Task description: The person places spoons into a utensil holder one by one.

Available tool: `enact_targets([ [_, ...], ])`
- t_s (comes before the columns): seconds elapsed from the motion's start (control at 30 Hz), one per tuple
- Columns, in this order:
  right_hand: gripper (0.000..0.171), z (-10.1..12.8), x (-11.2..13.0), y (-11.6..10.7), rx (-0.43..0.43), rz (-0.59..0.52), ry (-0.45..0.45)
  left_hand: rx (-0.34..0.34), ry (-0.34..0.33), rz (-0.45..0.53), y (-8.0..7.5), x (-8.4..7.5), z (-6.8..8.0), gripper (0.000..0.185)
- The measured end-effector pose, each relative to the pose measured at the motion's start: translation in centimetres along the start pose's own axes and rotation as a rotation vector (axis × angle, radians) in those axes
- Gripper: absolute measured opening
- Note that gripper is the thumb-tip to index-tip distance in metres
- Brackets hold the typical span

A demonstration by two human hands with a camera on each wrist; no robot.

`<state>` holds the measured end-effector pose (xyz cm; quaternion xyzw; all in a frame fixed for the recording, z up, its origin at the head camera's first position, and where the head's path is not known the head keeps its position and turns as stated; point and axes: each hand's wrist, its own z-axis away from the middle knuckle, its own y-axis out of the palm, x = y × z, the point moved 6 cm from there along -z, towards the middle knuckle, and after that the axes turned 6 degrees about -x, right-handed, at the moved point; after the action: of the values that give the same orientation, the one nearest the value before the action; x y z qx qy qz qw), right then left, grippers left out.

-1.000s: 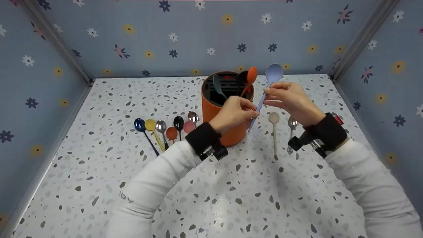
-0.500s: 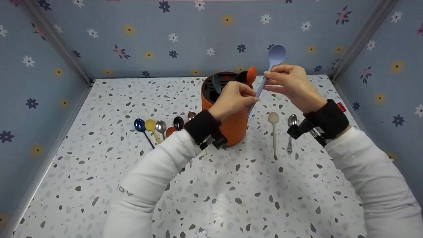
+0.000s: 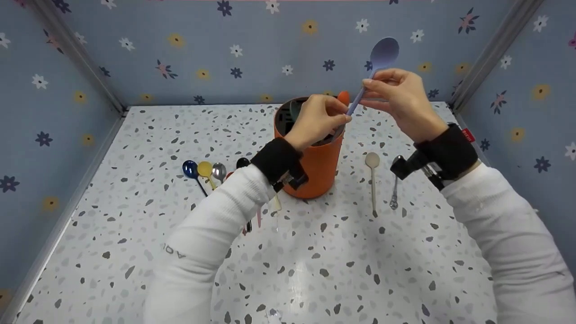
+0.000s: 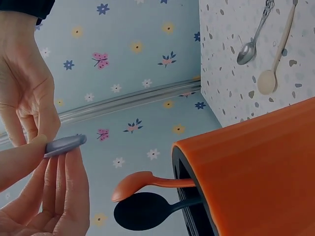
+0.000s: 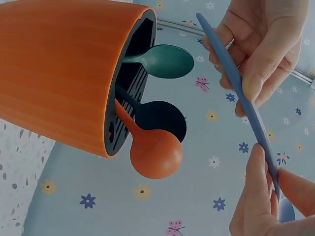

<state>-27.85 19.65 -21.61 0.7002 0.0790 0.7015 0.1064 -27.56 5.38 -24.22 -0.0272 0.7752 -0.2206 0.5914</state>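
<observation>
The pale blue spoon (image 3: 371, 74) hangs tilted above the orange holder (image 3: 315, 162), bowl uppermost, with the right hand (image 3: 398, 101) pinching its neck and the left hand (image 3: 317, 121) pinching its handle tip over the holder's mouth, while loose spoons (image 3: 211, 173) lie on the speckled table (image 3: 315, 270).

A speckled white worktop (image 3: 315, 270) carries an orange holder (image 3: 315, 173) near its middle. To the holder's left a row of spoons is laid — dark blue (image 3: 191, 170), yellow (image 3: 205, 170), silver (image 3: 219, 171). To its right, a beige spoon (image 3: 372, 175) and a metal spoon (image 3: 395, 189) lie side by side.
</observation>
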Motion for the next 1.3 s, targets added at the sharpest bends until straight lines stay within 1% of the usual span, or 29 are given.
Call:
enact_targets([
  [0.2, 0.036, -0.1, 0.2, -0.1, -0.009, -0.016, -0.026, -0.037, 0.039, -0.047, 0.0, 0.2, -0.6, 0.018],
  [0.43, 0.028, -0.4, -0.5, -0.3, -0.041, -0.030, -0.051, -0.080, 0.068, -0.103, 0.2, 1.0, -1.1, 0.017],
  [0.53, 0.026, -0.5, -0.8, -0.4, -0.049, -0.022, -0.065, -0.094, 0.060, -0.102, 0.3, 1.4, -1.3, 0.016],
  [0.63, 0.027, -0.7, -1.0, -0.4, -0.051, -0.010, -0.071, -0.107, 0.051, -0.112, 0.4, 1.8, -1.5, 0.016],
  [0.83, 0.027, -1.0, -1.5, -0.5, -0.034, -0.003, -0.070, -0.130, 0.036, -0.134, 0.4, 2.4, -1.6, 0.016],
  [1.1, 0.028, -1.4, -2.2, -0.6, -0.052, 0.015, -0.053, -0.139, 0.021, -0.137, 0.5, 3.0, -1.6, 0.016],
  [1.3, 0.020, -1.7, -2.9, -0.9, -0.035, 0.051, -0.028, -0.145, 0.021, -0.137, 0.4, 3.4, -1.6, 0.016],
])
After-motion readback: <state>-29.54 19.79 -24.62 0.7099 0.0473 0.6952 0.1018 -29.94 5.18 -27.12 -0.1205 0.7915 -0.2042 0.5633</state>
